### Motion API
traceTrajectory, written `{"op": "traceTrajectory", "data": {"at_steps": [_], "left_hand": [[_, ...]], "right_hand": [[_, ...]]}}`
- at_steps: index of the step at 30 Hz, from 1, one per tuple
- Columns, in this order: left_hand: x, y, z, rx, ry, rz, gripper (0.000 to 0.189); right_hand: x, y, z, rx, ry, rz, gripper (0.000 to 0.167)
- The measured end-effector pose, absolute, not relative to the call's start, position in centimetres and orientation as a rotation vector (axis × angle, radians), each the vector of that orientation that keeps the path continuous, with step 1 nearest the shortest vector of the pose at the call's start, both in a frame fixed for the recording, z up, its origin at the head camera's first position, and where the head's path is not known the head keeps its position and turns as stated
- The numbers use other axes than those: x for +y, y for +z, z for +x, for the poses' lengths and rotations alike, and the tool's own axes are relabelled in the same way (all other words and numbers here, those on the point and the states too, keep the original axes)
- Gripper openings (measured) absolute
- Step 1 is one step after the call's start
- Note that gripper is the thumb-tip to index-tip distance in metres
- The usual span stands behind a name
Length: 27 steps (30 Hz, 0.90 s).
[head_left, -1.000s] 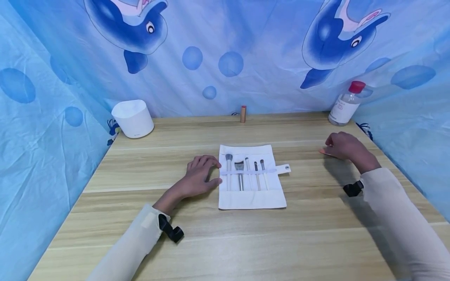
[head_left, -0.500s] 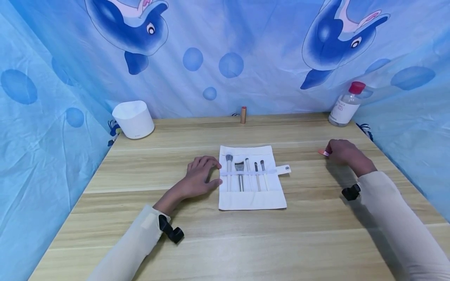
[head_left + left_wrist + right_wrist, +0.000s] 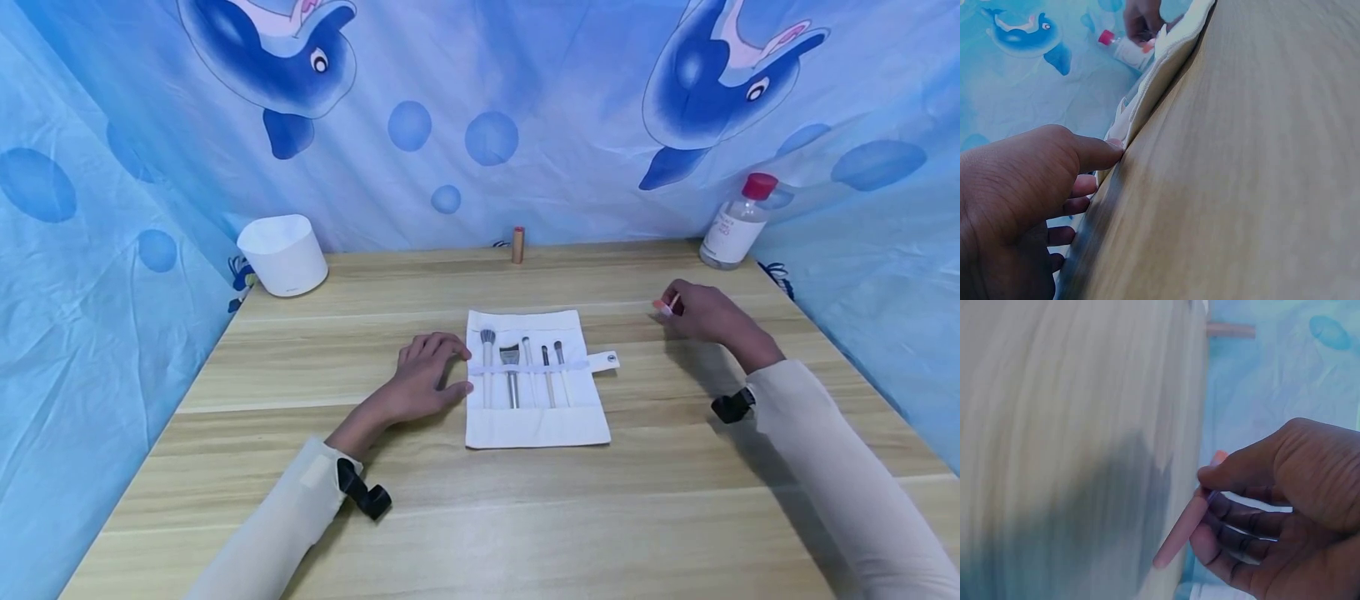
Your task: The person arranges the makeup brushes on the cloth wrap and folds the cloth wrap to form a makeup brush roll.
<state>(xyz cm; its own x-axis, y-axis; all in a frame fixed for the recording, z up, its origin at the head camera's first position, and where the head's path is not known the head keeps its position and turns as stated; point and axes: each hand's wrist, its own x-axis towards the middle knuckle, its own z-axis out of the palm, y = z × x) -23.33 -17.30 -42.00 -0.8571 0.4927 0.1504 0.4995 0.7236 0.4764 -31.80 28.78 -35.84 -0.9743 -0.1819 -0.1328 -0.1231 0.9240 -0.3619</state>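
Observation:
A white cloth brush roll (image 3: 540,427) lies unfolded mid-table with several makeup brushes (image 3: 513,382) under its strap. My left hand (image 3: 422,379) rests at the roll's left edge, thumb and fingers spread apart. In the left wrist view the left thumb (image 3: 1099,152) touches the cloth edge (image 3: 1160,78). Over at the right, my right hand (image 3: 708,315) is raised above the table. It pinches a slim pink stick with an orange tip (image 3: 1182,532) between thumb and fingers. The fingers cover its middle, so its exact kind is unclear.
At the back left stands a white rounded container (image 3: 283,257). A small brown tube with a reddish top (image 3: 518,247) is upright at the back edge. A clear bottle with a red cap (image 3: 733,229) occupies the back right corner. Blue dolphin-print curtain (image 3: 450,75) surrounds the table (image 3: 480,533).
My right hand has moved left with the pink stick, dipping toward me and then rising away again. The left hand and the brush roll have stayed in place.

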Motion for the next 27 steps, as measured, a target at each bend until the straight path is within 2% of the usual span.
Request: {"op": "traceTrajectory", "data": {"at_steps": [16,22,27], "left_hand": [[-17.3,-41.9,-23.3,-2.903,-0.814,-0.837,0.041],[-17.5,-41.9,-23.2,-2.902,-0.812,-0.844,0.042],[-17.5,-41.9,-23.3,-2.903,-0.804,-0.843,0.042]], "right_hand": [[23.2,-34.2,-31.7,3.018,-0.836,-0.630,0.018],[20.9,-34.4,-31.7,2.942,-1.021,-0.686,0.019],[19.1,-34.8,-31.5,2.832,-1.163,-0.634,0.021]]}}
